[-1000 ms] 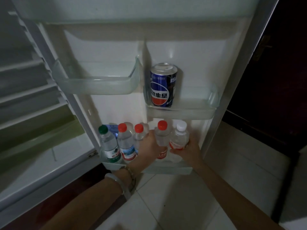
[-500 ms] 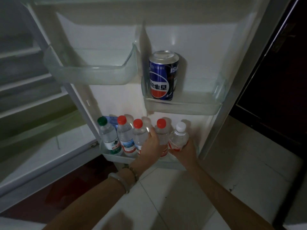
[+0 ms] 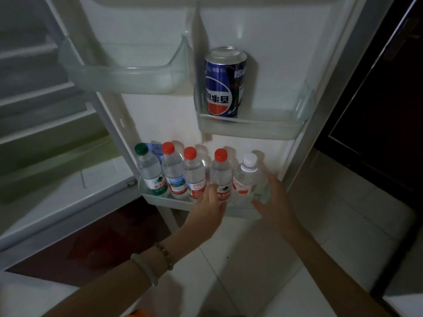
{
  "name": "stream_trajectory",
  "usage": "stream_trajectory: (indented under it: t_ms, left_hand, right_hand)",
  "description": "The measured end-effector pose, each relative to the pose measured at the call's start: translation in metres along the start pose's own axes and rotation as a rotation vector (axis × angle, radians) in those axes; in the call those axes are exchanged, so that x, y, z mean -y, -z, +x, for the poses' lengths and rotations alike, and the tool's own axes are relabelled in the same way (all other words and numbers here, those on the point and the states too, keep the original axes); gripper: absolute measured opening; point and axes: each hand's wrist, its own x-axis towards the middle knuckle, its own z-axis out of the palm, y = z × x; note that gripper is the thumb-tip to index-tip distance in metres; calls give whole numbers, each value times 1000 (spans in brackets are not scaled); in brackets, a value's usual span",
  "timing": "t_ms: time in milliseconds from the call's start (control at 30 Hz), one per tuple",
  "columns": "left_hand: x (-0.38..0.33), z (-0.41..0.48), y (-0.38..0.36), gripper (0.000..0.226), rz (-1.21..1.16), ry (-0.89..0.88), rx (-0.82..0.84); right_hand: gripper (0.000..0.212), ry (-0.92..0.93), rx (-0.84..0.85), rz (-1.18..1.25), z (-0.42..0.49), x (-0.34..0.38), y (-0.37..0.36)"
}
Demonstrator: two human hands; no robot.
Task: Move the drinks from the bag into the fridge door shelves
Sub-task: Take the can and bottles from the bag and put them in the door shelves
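you are reaching both hands into the bottom door shelf (image 3: 160, 200) of the open fridge, where five water bottles are standing upright in a row. your left hand (image 3: 209, 208) is sitting in front of the row with its fingers loosely curled, the fingertips (image 3: 211, 188) touching the label of the red-capped bottle (image 3: 220, 173) that is second from the right; the hand is not wrapping around it, so it is holding nothing. your right hand (image 3: 273, 202) is cupping the lower right side of the white-capped bottle (image 3: 246, 179) at the right end of the row, fingers spread open against it rather than closed around it. to the left of those two, you are seeing two more red-capped bottles (image 3: 180, 171) standing shoulder to shoulder, and at the far left a green-capped bottle (image 3: 150, 171) touching its neighbour. a small blue pack (image 3: 155, 148) is showing behind the caps at the left end; what it is cannot be told. above, on the right-hand middle door shelf (image 3: 263, 126), a blue cola can (image 3: 225, 82) is standing upright at the shelf's left end. the upper left door shelf (image 3: 123, 81) is sitting higher, beside it. two bracelets (image 3: 158, 261) are circling your left wrist. the bag is not showing in this view.
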Motion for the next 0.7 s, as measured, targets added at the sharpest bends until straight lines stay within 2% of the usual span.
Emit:
stream_trajectory:
  t_ms: [67, 167, 300, 700]
  left_hand:
    - [-10, -5, -2, 41, -87, -5, 34]
    - [-14, -2, -17, 53, 173, -122, 185]
    - [-12, 6, -34, 66, 407, -174, 354]
    - [-12, -15, -43, 57, 283, -95, 290]
  right_hand:
    - [75, 58, 18, -233, -10, -1, 9]
    - [77, 76, 75, -423, -25, -6, 13]
    - [77, 86, 135, -494, -36, -10, 18]
    - [75, 108, 194, -505, -70, -13, 37]
